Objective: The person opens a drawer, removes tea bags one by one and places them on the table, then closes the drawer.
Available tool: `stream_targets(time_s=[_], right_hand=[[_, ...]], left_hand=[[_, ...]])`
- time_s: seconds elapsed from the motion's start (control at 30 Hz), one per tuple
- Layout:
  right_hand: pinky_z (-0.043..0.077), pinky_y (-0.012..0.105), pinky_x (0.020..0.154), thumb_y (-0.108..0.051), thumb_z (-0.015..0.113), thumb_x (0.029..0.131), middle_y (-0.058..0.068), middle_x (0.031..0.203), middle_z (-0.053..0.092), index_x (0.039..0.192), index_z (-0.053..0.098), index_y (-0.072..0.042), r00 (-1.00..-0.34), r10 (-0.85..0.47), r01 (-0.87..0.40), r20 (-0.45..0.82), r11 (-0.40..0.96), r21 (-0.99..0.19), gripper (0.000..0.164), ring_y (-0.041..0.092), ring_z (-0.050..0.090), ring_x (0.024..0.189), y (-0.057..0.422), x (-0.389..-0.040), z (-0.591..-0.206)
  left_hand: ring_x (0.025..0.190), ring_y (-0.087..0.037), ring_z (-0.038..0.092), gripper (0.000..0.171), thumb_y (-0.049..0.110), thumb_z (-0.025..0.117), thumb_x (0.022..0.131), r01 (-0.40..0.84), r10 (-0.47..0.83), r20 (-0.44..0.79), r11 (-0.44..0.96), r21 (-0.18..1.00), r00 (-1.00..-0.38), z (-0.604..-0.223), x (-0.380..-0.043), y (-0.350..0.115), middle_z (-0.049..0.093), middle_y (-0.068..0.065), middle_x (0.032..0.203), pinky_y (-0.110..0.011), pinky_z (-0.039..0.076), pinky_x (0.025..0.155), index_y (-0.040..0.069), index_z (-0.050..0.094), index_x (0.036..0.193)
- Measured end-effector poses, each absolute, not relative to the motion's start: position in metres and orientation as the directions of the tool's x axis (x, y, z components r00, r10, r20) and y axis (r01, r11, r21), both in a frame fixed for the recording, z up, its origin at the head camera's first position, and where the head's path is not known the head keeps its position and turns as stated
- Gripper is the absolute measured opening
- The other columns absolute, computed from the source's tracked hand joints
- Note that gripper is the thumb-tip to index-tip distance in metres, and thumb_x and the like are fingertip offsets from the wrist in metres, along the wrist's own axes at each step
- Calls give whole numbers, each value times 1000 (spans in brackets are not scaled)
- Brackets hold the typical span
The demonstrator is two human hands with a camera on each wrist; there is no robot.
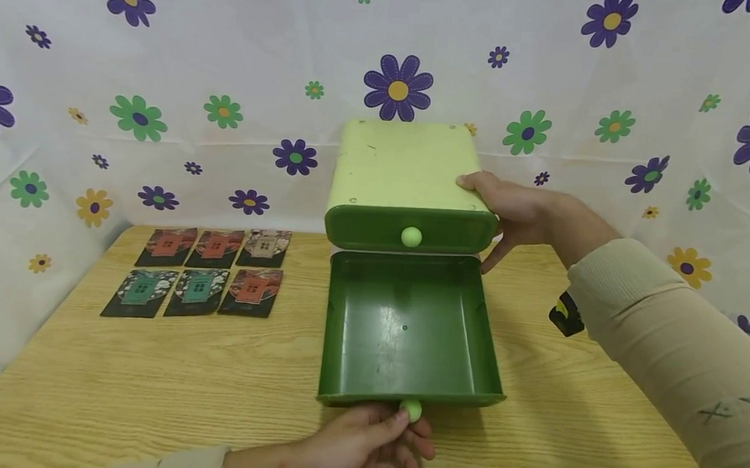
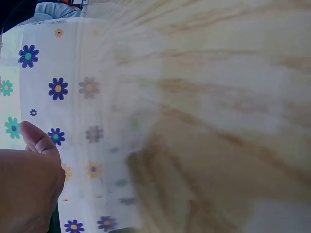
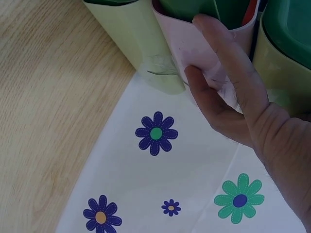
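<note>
A small drawer cabinet [image 1: 411, 165] with a pale green top stands on the table. Below its closed upper drawer [image 1: 369, 228], a dark green drawer [image 1: 394, 335] is pulled out, its glossy floor showing. My left hand [image 1: 349, 447] pinches the light green knob [image 1: 412, 409] of this pulled-out drawer, with thumb and forefinger on it. My right hand [image 1: 521, 211] rests on the cabinet's right side, thumb on the top, other fingers spread down the side. In the right wrist view, these fingers lie against a pink tier [image 3: 182, 46] between pale green ones.
Several flat packets [image 1: 197, 287], red, teal and beige on black, lie in two rows on the wooden table [image 1: 211, 381] at left. A black and yellow object [image 1: 565, 315] lies partly behind the right sleeve. Flower-printed cloth [image 1: 262, 77] hangs behind and beside the table.
</note>
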State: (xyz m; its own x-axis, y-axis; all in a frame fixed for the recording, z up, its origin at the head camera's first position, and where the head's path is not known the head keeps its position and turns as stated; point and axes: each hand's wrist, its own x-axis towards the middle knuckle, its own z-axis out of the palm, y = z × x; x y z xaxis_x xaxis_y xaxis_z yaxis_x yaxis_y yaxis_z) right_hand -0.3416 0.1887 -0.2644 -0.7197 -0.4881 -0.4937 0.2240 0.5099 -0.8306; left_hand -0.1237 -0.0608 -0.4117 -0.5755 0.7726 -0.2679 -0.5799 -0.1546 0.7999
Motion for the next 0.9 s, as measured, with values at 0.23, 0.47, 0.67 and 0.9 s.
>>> stream_targets(time_s=[0.23,0.47,0.67,0.9], right_hand=[[55,62,83,-63,19,101,26,127,50,151,17,-11,-719,-486,226,-497,512,-829,72,39,62,110,189,-342,-265],[55,64,84,-62,18,102,26,127,50,151,17,-12,-724,-478,232,-499,512,-827,70,39,62,110,188,-343,-267],[56,61,81,-62,17,102,24,124,54,150,21,-12,-724,-480,224,-496,516,-827,70,38,63,110,188,-343,-267],[53,65,85,-61,16,102,23,121,58,148,25,-11,-726,-476,225,-497,519,-825,69,36,64,108,188,-343,-267]], left_hand=[[87,-7,66,41,31,39,109,-546,766,-231,-181,818,-600,-398,-127,-60,66,0,105,-21,53,71,-6,50,123],[85,-9,65,41,35,42,108,-504,728,-239,-167,847,-642,-386,-138,-60,65,0,101,-21,53,70,-3,53,118],[80,-9,64,39,35,40,109,-474,677,-244,-176,863,-694,-378,-151,-61,65,-1,97,-20,52,67,-1,55,113],[78,-9,62,37,33,38,109,-454,637,-251,-174,874,-729,-377,-166,-59,65,-1,95,-20,51,66,1,56,109]])
